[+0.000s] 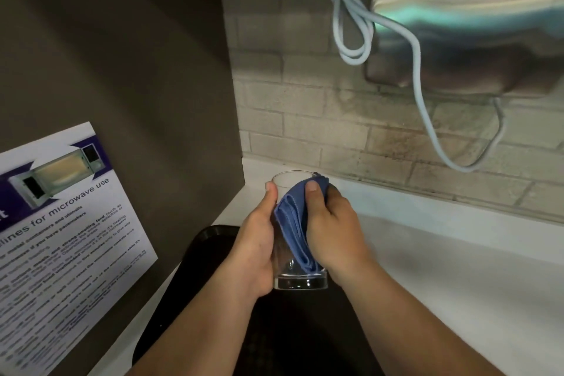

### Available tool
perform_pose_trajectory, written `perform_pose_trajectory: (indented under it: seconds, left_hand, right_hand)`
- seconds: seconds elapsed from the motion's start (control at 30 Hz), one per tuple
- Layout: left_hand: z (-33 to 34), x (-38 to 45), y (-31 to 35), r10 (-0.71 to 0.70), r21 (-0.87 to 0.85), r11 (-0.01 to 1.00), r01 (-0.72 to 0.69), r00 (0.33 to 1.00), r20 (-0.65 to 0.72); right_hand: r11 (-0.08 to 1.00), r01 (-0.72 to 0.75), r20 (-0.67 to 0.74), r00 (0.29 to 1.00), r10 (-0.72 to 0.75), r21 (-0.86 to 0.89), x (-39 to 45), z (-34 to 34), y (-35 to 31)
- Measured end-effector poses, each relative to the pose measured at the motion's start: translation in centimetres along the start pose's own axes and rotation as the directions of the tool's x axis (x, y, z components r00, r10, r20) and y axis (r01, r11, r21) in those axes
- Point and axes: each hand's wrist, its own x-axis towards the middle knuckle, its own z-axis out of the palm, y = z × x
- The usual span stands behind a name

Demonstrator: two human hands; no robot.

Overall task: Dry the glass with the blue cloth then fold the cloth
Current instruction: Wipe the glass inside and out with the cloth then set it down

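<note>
Gripping a clear glass [291, 256] above a dark tray [201, 253], the left hand [254, 256] steadies it while the right hand [334, 232] presses the blue cloth [293, 220] against it; wet glass could slip.

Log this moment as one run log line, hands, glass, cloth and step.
step: drying | left hand: holds glass over black tray | right hand: presses blue cloth on glass | folding: not yet
</note>
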Motion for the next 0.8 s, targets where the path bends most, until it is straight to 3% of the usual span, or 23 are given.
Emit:
perform_pose_trajectory:
  seconds: [0.2,0.3,0.37,0.43,0.5,0.6,0.67,0.8]
  left_hand:
    - [0.6,0.0,0.2,0.04,-0.007,0.999,-0.04,0.999,-0.019]
    - [0.2,0.1,0.3,0.034,-0.005,0.999,-0.034,0.998,-0.05]
    - [-0.2,0.5,0.6,0.075,-0.027,0.996,-0.08,0.984,-0.164]
    - [-0.3,1.0,1.1,0.137,-0.007,0.99,-0.143,0.963,-0.231]
    - [-0.1,1.0,1.0,0.161,0.073,0.986,-0.148,0.96,-0.23]
    - [0.0,0.4,0.2,0.126,0.107,0.988,-0.112,0.984,-0.128]
    - [-0.1,0.0,0.3,0.091,0.069,0.994,-0.088,0.995,-0.05]
    - [0.3,0.3,0.6,0.082,0.007,0.997,-0.082,0.997,-0.006]
  right_hand:
    - [0.973,-0.138,-0.015,0.99,0.143,0.186,0.6,0.9,1.0]
    - [0.881,-0.362,0.112,0.932,0.344,0.305,-0.1,0.1,1.6]
    - [0.85,-0.438,0.202,0.897,0.393,0.294,-1.8,0.2,2.6]
    - [0.934,-0.322,0.188,0.938,0.293,0.152,-3.8,0.5,3.1]
    - [0.999,-0.02,0.165,0.986,0.013,0.045,-5.4,0.7,2.6]
    - [0.97,0.232,0.101,0.969,-0.224,-0.07,-4.4,0.8,1.6]
    - [0.968,0.233,0.078,0.971,-0.226,-0.095,-2.5,0.6,0.3]
    - [0.995,0.027,0.018,0.999,-0.029,0.101,0.8,-0.1,-0.4]
